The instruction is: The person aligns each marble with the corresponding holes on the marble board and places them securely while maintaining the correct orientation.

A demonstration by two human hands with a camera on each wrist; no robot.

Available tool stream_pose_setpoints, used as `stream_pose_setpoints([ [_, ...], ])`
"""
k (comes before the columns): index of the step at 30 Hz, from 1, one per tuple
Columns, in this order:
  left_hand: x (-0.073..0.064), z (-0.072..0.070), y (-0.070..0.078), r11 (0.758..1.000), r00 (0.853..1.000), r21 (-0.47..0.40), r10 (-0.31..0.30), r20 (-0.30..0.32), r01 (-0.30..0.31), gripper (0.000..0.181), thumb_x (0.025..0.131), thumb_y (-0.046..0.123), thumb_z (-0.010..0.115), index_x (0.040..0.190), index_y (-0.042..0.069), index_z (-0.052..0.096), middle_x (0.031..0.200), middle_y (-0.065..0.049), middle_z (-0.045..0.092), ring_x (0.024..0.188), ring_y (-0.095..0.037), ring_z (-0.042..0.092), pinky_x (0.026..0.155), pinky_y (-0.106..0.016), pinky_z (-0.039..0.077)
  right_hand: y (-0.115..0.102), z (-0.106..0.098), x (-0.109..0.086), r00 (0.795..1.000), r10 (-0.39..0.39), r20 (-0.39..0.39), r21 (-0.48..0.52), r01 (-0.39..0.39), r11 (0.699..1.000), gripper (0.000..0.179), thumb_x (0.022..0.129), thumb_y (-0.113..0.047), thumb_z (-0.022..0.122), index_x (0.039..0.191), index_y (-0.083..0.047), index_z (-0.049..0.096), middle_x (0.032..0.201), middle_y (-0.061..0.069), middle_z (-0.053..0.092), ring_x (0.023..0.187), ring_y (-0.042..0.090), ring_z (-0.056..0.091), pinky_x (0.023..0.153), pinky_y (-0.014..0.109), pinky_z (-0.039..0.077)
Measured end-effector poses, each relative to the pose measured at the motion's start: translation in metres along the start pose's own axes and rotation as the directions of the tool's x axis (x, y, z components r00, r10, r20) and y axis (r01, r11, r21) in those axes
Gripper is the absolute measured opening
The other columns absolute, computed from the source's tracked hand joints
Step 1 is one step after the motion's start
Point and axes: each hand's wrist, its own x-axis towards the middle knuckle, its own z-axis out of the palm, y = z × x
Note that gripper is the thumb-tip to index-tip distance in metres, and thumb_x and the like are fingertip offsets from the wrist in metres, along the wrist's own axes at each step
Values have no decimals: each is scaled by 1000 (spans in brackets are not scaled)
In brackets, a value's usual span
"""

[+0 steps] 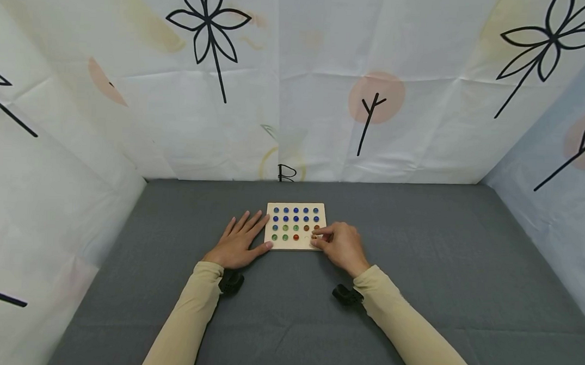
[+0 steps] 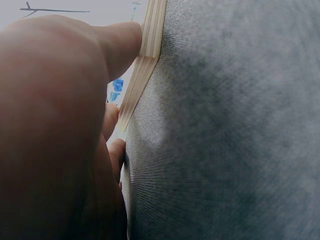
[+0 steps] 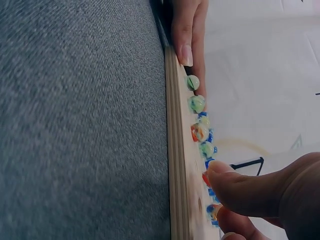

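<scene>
A light wooden board (image 1: 294, 247) with rows of glass marbles lies on the grey cloth. Blue marbles (image 1: 296, 210) fill its two far rows; green and reddish-brown ones sit in the nearer rows. Beside the left edge my left hand (image 1: 241, 242) lies with fingers spread, its thumb (image 2: 122, 47) touching the board's edge. My right hand (image 1: 346, 246) is at the near right corner, pinching an orange-brown marble (image 1: 314, 237) between thumb and fingers. An empty hole (image 3: 200, 204) shows just left of that marble. The right fingers partly cover the board's right end.
Grey cloth (image 1: 417, 253) covers the table around the board. White printed fabric (image 1: 314, 123) hangs behind and at both sides. A black wrist camera (image 1: 231, 281) sits at the left cuff, another black device (image 1: 347, 295) at the right.
</scene>
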Motion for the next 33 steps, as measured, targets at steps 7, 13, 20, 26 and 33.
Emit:
stream_pose_setpoints([
  [7,0,0,1,1000,1000,-2,-3,4,3,77,104,59,46,165,21,17,170,-6,12,156,-31,1,124,-52,-7,-2,6,3,1000,25,12,0,-25,1000,18,83,-17,87,100,-10,84,69,-3,62,57,11,50,53,30,41],
  [13,-2,-3,5,1000,1000,-19,19,-14,-19,78,103,57,48,164,17,22,169,-11,16,155,-37,4,123,-56,-4,-2,9,4,1000,21,23,-1,-21,1000,16,83,-18,87,98,-12,84,70,-4,64,57,10,53,54,31,43],
  [20,-3,-5,6,1000,1000,-10,14,-11,-14,77,104,54,50,164,15,22,168,-12,17,155,-38,5,123,-57,-3,-2,11,5,999,24,27,-7,-24,1000,15,83,-18,86,97,-12,84,71,-4,66,58,10,54,55,31,44],
  [26,-2,-6,7,1000,1000,8,-6,11,6,77,104,54,50,164,17,20,169,-10,15,155,-35,4,124,-56,-4,-4,13,6,999,21,28,-2,-21,1000,15,84,-18,86,98,-13,84,69,-4,65,56,10,52,53,30,42],
  [33,-1,-7,7,1000,1000,17,-18,23,18,77,104,55,49,164,19,19,169,-8,14,156,-34,3,124,-56,-4,-6,15,7,999,20,32,0,-20,1000,16,85,-19,85,99,-12,84,69,-4,65,54,9,52,52,30,42],
])
